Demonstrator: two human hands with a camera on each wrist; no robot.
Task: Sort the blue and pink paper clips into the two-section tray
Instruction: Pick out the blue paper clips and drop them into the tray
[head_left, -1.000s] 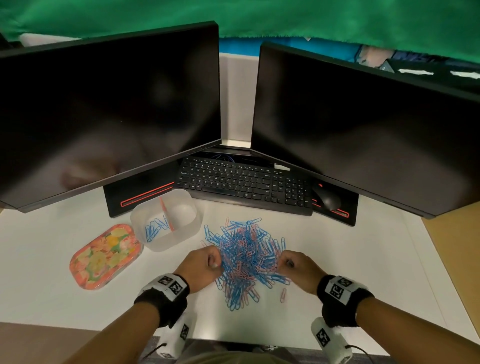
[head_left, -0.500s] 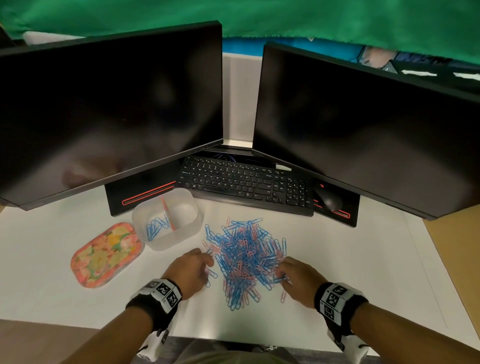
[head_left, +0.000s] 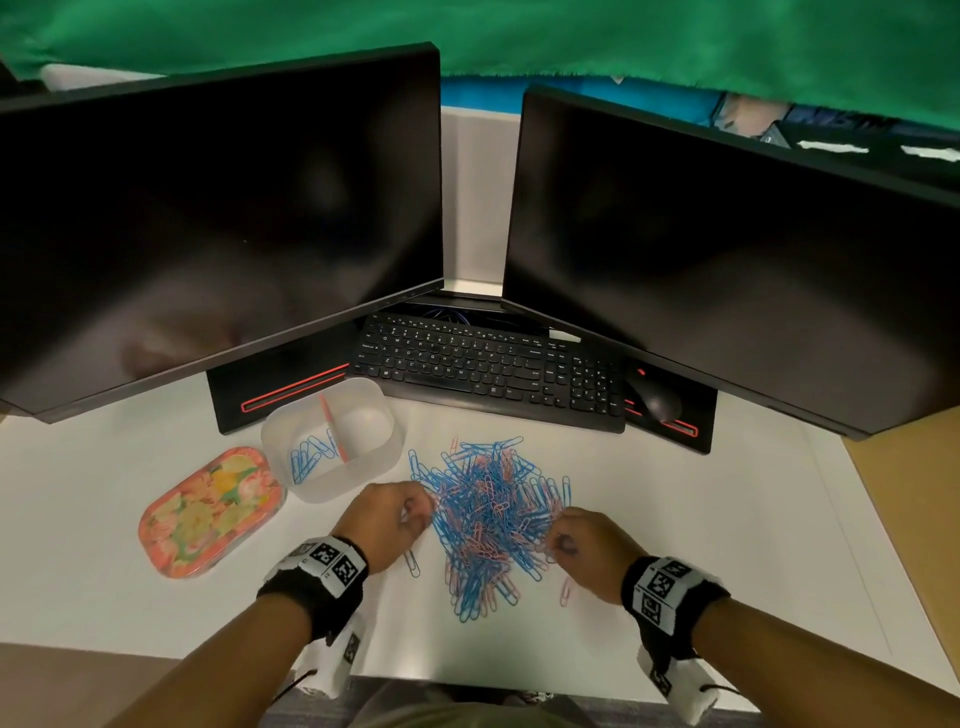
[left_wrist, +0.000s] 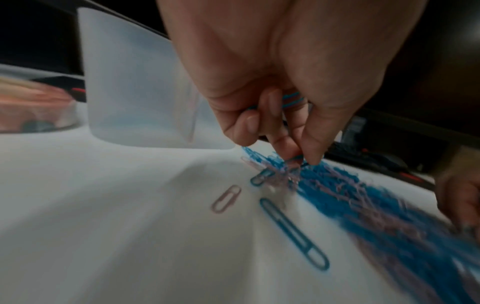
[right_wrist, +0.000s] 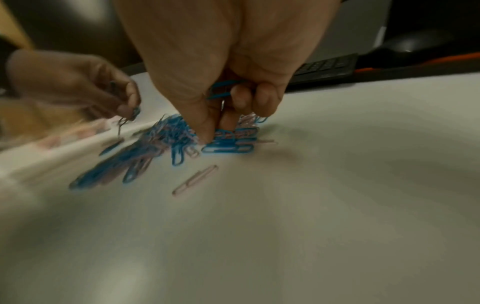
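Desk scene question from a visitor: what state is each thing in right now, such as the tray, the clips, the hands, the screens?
Two-section tray: open, blue clips in its left section, right section looks bare.
Paper clip pile: mixed blue and pink, unsorted on the desk.
Left hand: curled, holding blue clips, at the pile's left edge.
Right hand: curled, holding blue clips, at the pile's right edge.
Floral tin: lying flat left of the tray.
Monitors: dark.

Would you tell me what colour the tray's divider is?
The divider is pink, clearest in the head view.
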